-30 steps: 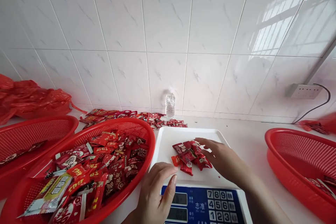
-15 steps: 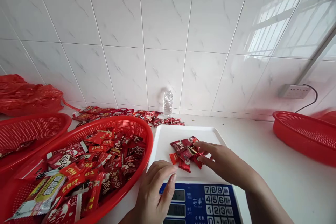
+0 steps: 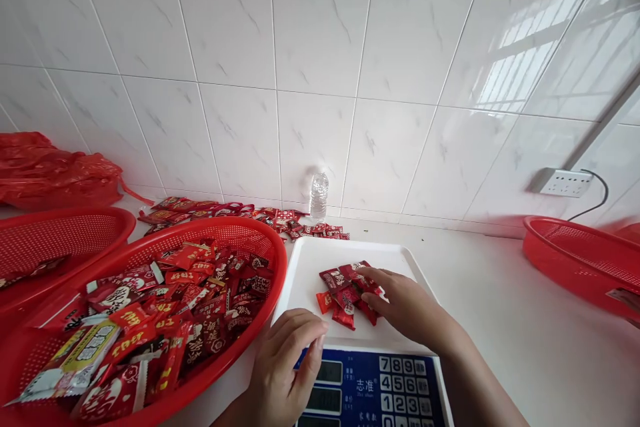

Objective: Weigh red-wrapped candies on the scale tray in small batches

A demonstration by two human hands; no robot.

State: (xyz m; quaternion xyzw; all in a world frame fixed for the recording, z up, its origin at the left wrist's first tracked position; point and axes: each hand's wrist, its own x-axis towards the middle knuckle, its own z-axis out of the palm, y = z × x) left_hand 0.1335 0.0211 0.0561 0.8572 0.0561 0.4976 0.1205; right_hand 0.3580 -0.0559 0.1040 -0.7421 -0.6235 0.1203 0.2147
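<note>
On the white tray (image 3: 300,267) of a scale lies a small pile of red snack packets (image 3: 345,299). My right hand (image 3: 403,303) reaches over the pile's right side, its thumb and fingers closed around a packet there, which they partly hide. My left hand (image 3: 287,363) hovers at the scale's front left, over the edge of the blue keypad panel (image 3: 367,387). Its fingers are curled with the thumb close to the index finger, and nothing shows in them. Beside it stands a red basket (image 3: 280,257) holding many snack packets.
Further left are a second red basket (image 3: 113,217) and a red plastic bag (image 3: 55,170). More packets (image 3: 195,205) lie along the wall near a clear bottle (image 3: 319,197). At right are another red basket (image 3: 560,260), with something brownish at its edge, and a power strip (image 3: 565,182).
The right thumb and fingers have moved in closer on the packets. My left hand's thumb and index finger are nearer each other. A brownish thing has appeared at the right edge; the view has shifted slightly.
</note>
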